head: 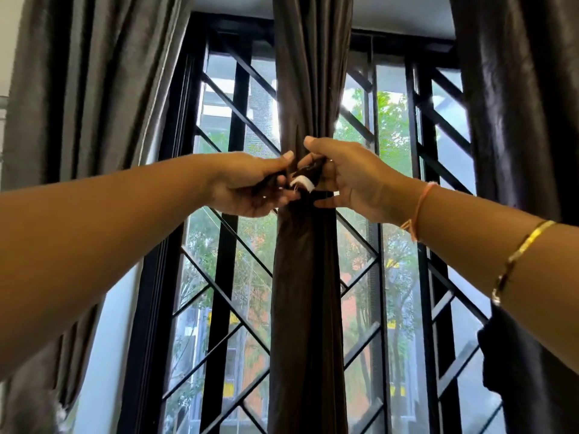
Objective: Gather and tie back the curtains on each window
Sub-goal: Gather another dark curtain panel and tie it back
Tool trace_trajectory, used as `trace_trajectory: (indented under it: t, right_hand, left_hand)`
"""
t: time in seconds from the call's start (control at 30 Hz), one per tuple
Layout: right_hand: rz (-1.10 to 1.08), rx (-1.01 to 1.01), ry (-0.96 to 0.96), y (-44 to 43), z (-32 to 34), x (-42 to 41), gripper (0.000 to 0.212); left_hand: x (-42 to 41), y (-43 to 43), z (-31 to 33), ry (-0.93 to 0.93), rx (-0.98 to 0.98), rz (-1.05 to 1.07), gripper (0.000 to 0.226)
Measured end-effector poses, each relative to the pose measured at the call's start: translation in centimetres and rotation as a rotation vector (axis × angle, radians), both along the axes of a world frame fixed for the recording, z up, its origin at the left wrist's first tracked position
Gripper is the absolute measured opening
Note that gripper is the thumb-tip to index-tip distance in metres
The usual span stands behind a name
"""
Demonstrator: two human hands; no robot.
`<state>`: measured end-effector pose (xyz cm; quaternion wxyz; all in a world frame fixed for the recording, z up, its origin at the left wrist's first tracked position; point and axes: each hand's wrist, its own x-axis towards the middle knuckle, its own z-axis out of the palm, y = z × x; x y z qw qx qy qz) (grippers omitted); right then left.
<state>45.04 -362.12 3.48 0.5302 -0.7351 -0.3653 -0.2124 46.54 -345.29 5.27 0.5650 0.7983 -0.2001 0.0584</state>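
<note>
A dark centre curtain (308, 277) is seen gathered into a narrow column in front of the black window grille (232, 170), between the two panes. No containers are observed in view.

At the gathered waist of the curtain, a dark tie-back strap (308, 173) is held by both hands. The left hand (250, 186) is closed around one end of the strap, with thumb and fingers pinched on the fabric. The right hand (347, 180) is pinched on the other end, the thumb raised above and the lower fingers extended beneath. A white fastening patch (302, 183) is exposed on the strap end, directly between the two hands and touching the right-hand fingers. Whether the two ends are joined cannot be determined.

A thread band (419, 208) and a gold bangle (520, 255) are noted on the right forearm. A left curtain (87, 89) and a right curtain (517, 104) are seen hanging loose at the sides.
</note>
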Motion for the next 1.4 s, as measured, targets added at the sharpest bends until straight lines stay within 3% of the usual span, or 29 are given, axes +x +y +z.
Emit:
trace_trajectory:
  t: [0.07, 0.2, 0.4, 0.53, 0.63, 0.7, 0.77, 0.87, 0.93, 1.03, 1.1, 1.17, 1.3, 1.4]
  right_hand:
    - [-0.074, -0.027, -0.02, 0.4, -0.3, 0.1, 0.034]
    - [-0.184, -0.062, -0.075, 1.2, -0.3, 0.1, 0.043]
    - [-0.191, -0.082, -0.002, 2.0, 0.1, -0.4, 0.052]
    - [-0.241, -0.16, 0.099, 1.9, 0.6, -1.1, 0.02]
    - [-0.276, -0.129, 0.096, 1.6, 1.1, -1.6, 0.01]
    - [-0.417, -0.213, -0.04, 1.4, 1.4, -1.5, 0.019]
    - [-0.573, -0.292, -0.283, 1.3, 1.5, -1.3, 0.03]
    - [-0.715, -0.316, -0.626, 0.9, 1.7, -1.0, 0.022]
    - [-0.756, -0.328, -0.715, 0.5, 1.6, -0.9, 0.02]
    - [-0.834, -0.394, -0.802, -0.3, 1.3, -0.8, 0.022]
    - [-0.896, -0.469, -0.869, -0.7, 1.0, -0.7, 0.024]
    - [-0.919, -0.516, -0.894, -1.0, 0.6, -0.5, 0.026]
    - [-0.876, -0.429, -0.892, -1.2, -0.3, -0.1, 0.028]
    - [-0.857, -0.333, -0.88, -1.1, -0.9, 0.2, 0.027]
  left_hand:
    - [-0.4, 0.2, 0.1, -0.013, -0.103, -0.094, 0.031]
    - [-1.4, 0.1, -0.2, 0.005, -0.124, -0.215, 0.036]
    - [-2.0, -0.9, -1.0, -0.052, -0.15, -0.229, 0.027]
    - [-2.2, -1.7, -1.4, -0.166, -0.027, -0.108, 0.02]
    - [-2.3, -1.8, -1.5, -0.258, 0.131, -0.006, 0.015]
    - [-2.5, -1.9, -1.4, -0.403, 0.223, 0.12, 0.008]
    - [-2.1, -1.9, -1.2, -0.614, 0.293, 0.297, 0.025]
    - [-1.5, -2.1, -0.9, -0.955, 0.462, 0.555, 0.031]
    - [-1.4, -2.1, -0.6, -1.054, 0.521, 0.583, 0.019]
    - [-1.5, -2.3, -0.4, -1.137, 0.684, 0.532, 0.029]
    - [-1.9, -2.5, 0.0, -1.114, 0.851, 0.59, 0.03]
    - [-2.4, -2.9, 0.6, -0.961, 0.962, 0.615, 0.03]
    - [-2.9, -3.2, 1.4, -0.458, 0.589, 0.302, 0.022]
    - [-3.3, -2.8, 1.8, -0.241, 0.345, 0.09, 0.021]
